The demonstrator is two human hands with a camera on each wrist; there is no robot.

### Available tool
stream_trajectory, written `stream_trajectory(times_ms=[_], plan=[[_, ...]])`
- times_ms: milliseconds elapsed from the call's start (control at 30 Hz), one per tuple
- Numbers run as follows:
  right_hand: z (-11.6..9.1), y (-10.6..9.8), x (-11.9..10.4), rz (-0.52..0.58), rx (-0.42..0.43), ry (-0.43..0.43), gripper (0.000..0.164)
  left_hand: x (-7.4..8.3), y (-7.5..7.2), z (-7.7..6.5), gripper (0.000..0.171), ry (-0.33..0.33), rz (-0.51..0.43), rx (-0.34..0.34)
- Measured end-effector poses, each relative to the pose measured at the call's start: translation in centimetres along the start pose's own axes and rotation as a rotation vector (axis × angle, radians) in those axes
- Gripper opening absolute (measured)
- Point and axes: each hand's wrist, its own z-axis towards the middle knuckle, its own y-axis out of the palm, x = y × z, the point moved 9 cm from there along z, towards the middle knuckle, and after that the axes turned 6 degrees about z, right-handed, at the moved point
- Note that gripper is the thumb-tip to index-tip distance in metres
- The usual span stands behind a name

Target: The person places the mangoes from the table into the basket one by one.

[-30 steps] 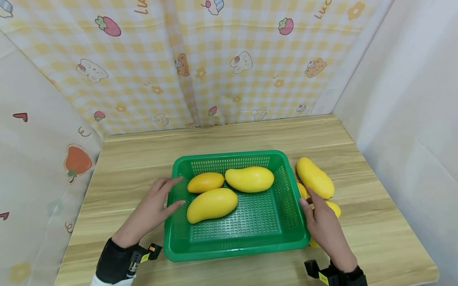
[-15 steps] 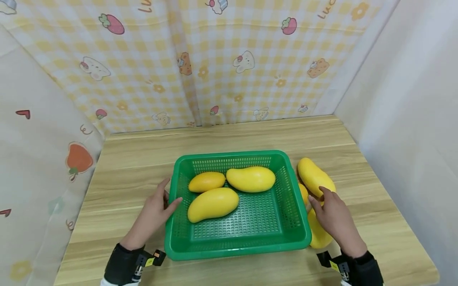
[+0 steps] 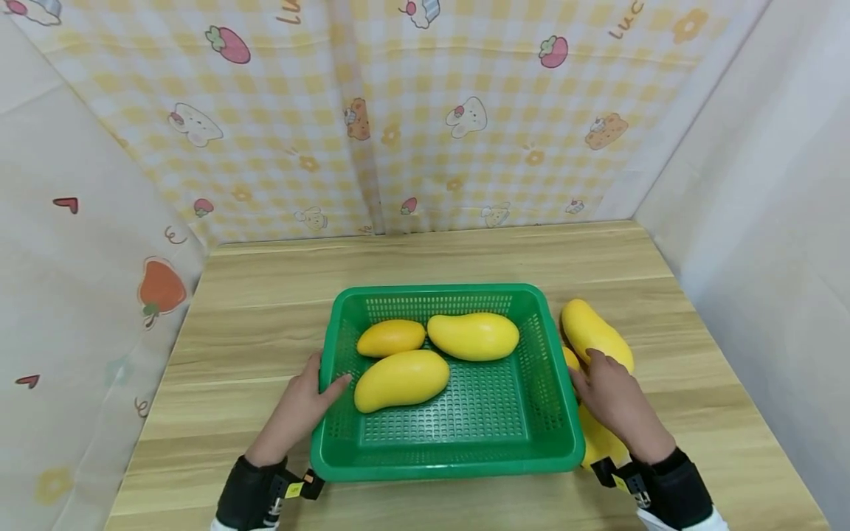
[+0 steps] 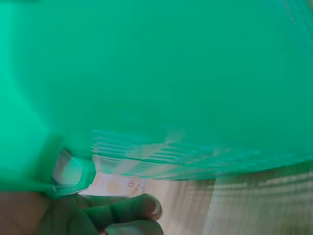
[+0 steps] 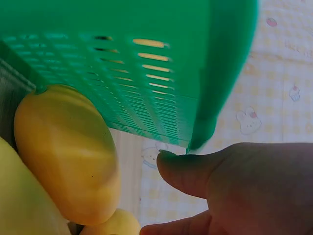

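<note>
One left grip (image 3: 297,409) pinches the green plastic basket (image 3: 448,470) by its left rim; one right grip (image 3: 619,402), thumb and fingers spread, is at its right rim; three mangoes (image 3: 401,380) lie inside, three other mangoes (image 3: 592,330) on the wooden surface (image 3: 425,258) to its right; one yellow-checked cloth (image 3: 415,133) hangs behind

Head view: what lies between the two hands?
The green basket, with three mangoes inside, lies between the left hand and the right hand; the head view shows this.
</note>
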Motion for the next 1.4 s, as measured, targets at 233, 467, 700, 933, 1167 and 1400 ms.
stream_trajectory(times_ms=[233,467,700,933,1167,1400], plan=[[0.3,1.0,0.5,-0.040,-0.103,0.044,0.032,-0.2,0.4,0.2,0.044,-0.034,0.035,-0.001],[0.7,2.0,1.0,-0.098,-0.184,0.012,0.027,-0.4,0.6,0.2,0.034,-0.024,0.040,0.014],[1.1,2.6,0.3,-0.204,-0.211,-0.108,0.009,-0.2,0.3,0.0,0.032,-0.005,0.032,0.022],[1.4,2.7,1.0,-0.072,-0.267,-0.111,0.016,-0.1,0.4,0.1,0.032,-0.002,0.011,0.018],[2.2,3.0,0.8,-0.005,-0.297,-0.127,0.014,-0.3,0.1,0.0,0.032,-0.006,-0.009,0.023],[3.2,3.5,1.2,0.059,-0.346,-0.067,0.011,-0.6,0.2,0.3,0.032,-0.004,-0.008,0.025]])
